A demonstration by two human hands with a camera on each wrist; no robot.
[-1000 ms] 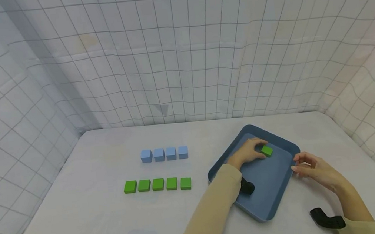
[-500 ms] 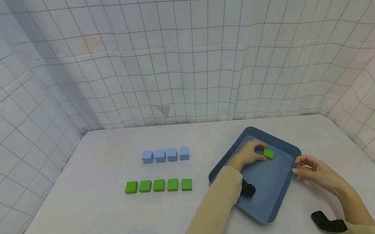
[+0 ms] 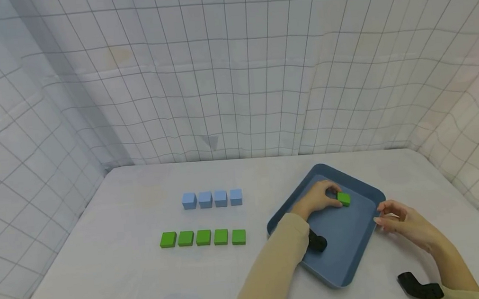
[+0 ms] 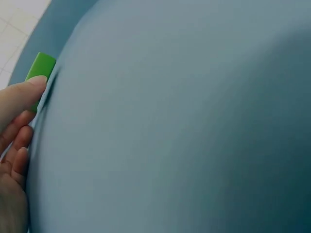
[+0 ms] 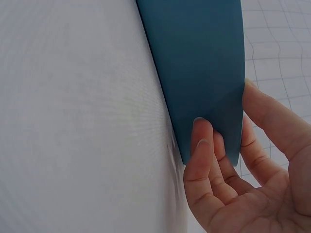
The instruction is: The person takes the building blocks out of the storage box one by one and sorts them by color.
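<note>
My left hand [image 3: 318, 196] reaches into a blue-grey tray [image 3: 339, 264] and pinches a small green block [image 3: 344, 199] near the tray's far end. The left wrist view has the thumb lying on the green block [image 4: 41, 66], low beside the tray wall; the fingertip behind the block is hidden. At the tray's right side, my right hand [image 3: 408, 225] holds the rim. Seen from the right wrist, curled fingers of this hand [image 5: 228, 179] rest against the outer wall of the tray [image 5: 199, 63], and another digit touches the rim's other edge.
Left of the tray lie a row of several light blue blocks [image 3: 213, 199] and, nearer, a row of several green blocks [image 3: 203, 237]. Both wrists wear black devices [image 3: 420, 288]. White gridded curtains [image 3: 224, 75] enclose the white table [image 3: 118, 274] at the back and sides.
The green block in my left hand has turned slightly within the tray. My right hand stays at the rim. The whole head view has shifted slightly.
</note>
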